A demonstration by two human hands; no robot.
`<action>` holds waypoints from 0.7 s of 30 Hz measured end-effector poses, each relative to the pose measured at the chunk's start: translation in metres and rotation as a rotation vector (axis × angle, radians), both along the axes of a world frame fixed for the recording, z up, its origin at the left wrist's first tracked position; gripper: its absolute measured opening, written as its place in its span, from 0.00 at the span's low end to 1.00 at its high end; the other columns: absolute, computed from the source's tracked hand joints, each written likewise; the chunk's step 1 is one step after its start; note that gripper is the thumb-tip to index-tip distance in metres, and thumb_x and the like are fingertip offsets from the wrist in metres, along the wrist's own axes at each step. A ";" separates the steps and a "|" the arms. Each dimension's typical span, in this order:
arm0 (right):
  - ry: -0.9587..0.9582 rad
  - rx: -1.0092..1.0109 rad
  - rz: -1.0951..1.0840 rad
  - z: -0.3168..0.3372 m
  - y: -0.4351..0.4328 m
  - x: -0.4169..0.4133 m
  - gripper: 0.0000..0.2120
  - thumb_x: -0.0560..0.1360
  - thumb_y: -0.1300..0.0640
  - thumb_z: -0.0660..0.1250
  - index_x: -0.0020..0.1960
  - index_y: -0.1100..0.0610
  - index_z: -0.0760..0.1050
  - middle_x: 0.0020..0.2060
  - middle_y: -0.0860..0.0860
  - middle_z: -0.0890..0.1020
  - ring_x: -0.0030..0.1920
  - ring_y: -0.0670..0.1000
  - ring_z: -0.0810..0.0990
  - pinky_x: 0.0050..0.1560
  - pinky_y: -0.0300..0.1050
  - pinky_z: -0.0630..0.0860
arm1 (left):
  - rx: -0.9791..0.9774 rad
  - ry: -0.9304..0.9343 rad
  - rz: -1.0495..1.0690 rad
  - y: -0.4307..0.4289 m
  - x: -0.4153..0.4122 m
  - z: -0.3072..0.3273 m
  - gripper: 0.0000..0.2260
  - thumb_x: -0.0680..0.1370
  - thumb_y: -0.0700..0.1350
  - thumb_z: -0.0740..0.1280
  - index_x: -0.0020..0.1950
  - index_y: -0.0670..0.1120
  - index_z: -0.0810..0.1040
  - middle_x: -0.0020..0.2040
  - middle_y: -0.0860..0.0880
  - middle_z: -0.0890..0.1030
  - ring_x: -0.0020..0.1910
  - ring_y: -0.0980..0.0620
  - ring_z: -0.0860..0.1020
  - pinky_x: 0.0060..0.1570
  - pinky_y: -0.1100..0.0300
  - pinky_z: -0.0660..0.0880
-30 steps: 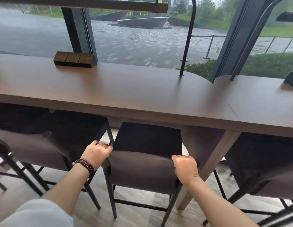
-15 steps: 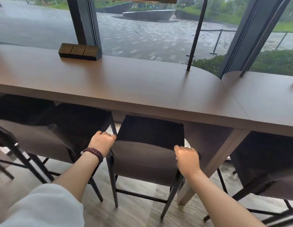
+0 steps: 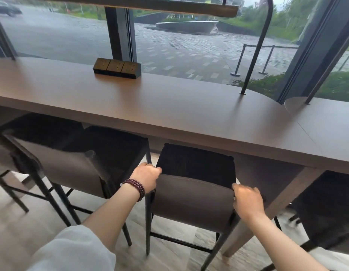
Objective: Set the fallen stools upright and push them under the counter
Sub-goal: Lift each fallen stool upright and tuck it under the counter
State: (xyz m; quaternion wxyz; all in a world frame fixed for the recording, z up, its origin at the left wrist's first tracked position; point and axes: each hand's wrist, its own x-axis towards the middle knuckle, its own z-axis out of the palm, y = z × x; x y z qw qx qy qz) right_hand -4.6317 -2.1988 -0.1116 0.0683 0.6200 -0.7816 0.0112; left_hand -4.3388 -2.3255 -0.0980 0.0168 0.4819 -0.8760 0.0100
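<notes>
Rainy paving lies beyond the counter (image 3: pixel 169 106). Left hand (image 3: pixel 146 178) and right hand (image 3: pixel 247 200) clasp the upright stool (image 3: pixel 193 200); next, I judge, one straight push under.

Dark socket block (image 3: pixel 117 68) with 3 square faces, thin black pole (image 3: pixel 255 53), wet paving (image 3: pixel 189 53) beyond the window.

My left hand (image 3: pixel 147 178) and right hand (image 3: pixel 247 200) grip the backrest corners of the upright stool (image 3: pixel 193 200), its seat tucked under the counter (image 3: pixel 169 106) (beads (image 3: pixel 135 187) on my left wrist). Another stool (image 3: pixel 72 163) stands alongside.
</notes>
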 end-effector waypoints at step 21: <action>-0.336 0.056 0.215 0.027 -0.177 0.442 0.32 0.77 0.54 0.66 0.76 0.54 0.55 0.73 0.59 0.63 0.71 0.60 0.64 0.69 0.54 0.66 | -0.011 -0.043 0.185 -0.133 0.352 0.013 0.27 0.75 0.39 0.59 0.74 0.50 0.60 0.73 0.52 0.65 0.74 0.53 0.59 0.73 0.55 0.54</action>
